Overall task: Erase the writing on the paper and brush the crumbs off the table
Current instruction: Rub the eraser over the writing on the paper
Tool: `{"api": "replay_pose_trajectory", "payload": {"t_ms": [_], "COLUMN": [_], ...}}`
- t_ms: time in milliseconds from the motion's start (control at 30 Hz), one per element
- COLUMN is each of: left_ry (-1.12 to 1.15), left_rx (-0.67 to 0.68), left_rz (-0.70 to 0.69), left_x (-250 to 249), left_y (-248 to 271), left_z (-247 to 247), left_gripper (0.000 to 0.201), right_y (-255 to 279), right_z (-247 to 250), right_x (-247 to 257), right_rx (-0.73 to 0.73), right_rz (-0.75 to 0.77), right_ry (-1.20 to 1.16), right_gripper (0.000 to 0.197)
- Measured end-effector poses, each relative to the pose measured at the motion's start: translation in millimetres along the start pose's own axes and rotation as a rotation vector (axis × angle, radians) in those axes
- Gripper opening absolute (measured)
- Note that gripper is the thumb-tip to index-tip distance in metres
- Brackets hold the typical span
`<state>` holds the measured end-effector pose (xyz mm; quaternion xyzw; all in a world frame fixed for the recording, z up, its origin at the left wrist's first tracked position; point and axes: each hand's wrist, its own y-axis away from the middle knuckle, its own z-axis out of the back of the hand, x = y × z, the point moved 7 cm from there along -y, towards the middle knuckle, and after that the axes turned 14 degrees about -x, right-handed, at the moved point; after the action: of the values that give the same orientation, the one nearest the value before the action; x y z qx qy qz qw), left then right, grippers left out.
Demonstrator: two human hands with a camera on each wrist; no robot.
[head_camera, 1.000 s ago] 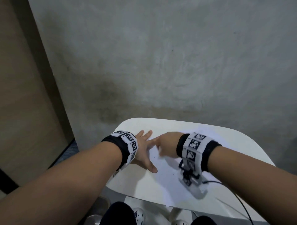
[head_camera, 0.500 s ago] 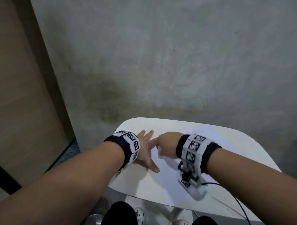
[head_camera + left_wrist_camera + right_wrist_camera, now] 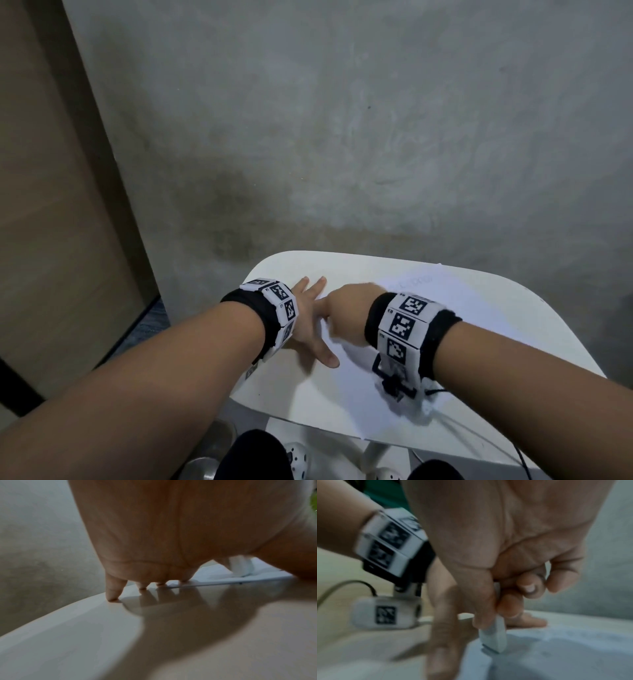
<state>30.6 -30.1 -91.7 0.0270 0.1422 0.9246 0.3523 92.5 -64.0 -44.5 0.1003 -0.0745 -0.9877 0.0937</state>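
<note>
A white sheet of paper [image 3: 346,394] lies on a small white table [image 3: 284,270], with faint pencil writing [image 3: 416,281] near its far edge. My left hand [image 3: 310,325] lies flat with fingers spread, pressing the paper's left part and the tabletop; its fingertips [image 3: 112,595] touch the table. My right hand [image 3: 349,308] pinches a white eraser [image 3: 494,638] between thumb and fingers, its lower end on the paper [image 3: 556,655]. The eraser [image 3: 240,566] also shows beyond my left palm. No crumbs are discernible.
The table stands against a grey concrete wall [image 3: 342,137], with a wooden panel [image 3: 51,205] to the left. A black cable [image 3: 520,455] trails from the right wrist device over the table's near edge. White shoes [image 3: 296,455] and a metal bowl [image 3: 205,469] sit on the floor below.
My right hand has shifted slightly to the right over the paper with the eraser. The left hand stays spread in place.
</note>
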Motion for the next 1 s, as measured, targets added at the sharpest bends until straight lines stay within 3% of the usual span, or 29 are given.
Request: {"api": "replay_pose_trajectory", "payload": {"t_ms": [167, 300, 433, 567, 700, 833, 900, 1000], "left_ry": [0.012, 0.007, 0.017, 0.006, 0.004, -0.013, -0.017, -0.005], "left_rx": [0.003, 0.01, 0.003, 0.005, -0.002, 0.004, 0.011, 0.016], "left_rz": [0.002, 0.024, 0.004, 0.01, 0.004, 0.003, 0.001, 0.007], "left_x": [0, 3, 1, 1, -1, 0, 1, 2], "left_y": [1, -4, 0, -1, 1, -1, -1, 0], "left_z": [0, -3, -1, 0, 1, 0, -1, -1], "left_gripper": [0.128, 0.128, 0.128, 0.122, 0.127, 0.128, 0.128, 0.128], "right_y": [-1, 5, 4, 6, -4, -8, -17, -26], "right_z": [9, 1, 15, 9, 10, -1, -4, 9], "right_x": [-35, 3, -35, 3, -32, -8, -27, -57], "right_rx": [0.02, 0.018, 0.013, -0.025, 0.007, 0.03, 0.059, -0.022], "right_rz": [-0.131, 0.017, -0.102, 0.073, -0.121, -0.021, -0.085, -0.211], "right_ry": [-0.036, -0.038, -0.052, 0.075, 0.024, 0.082, 0.051, 0.055], "right_gripper": [0.026, 0.027, 0.011, 0.021, 0.022, 0.027, 0.029, 0.021]}}
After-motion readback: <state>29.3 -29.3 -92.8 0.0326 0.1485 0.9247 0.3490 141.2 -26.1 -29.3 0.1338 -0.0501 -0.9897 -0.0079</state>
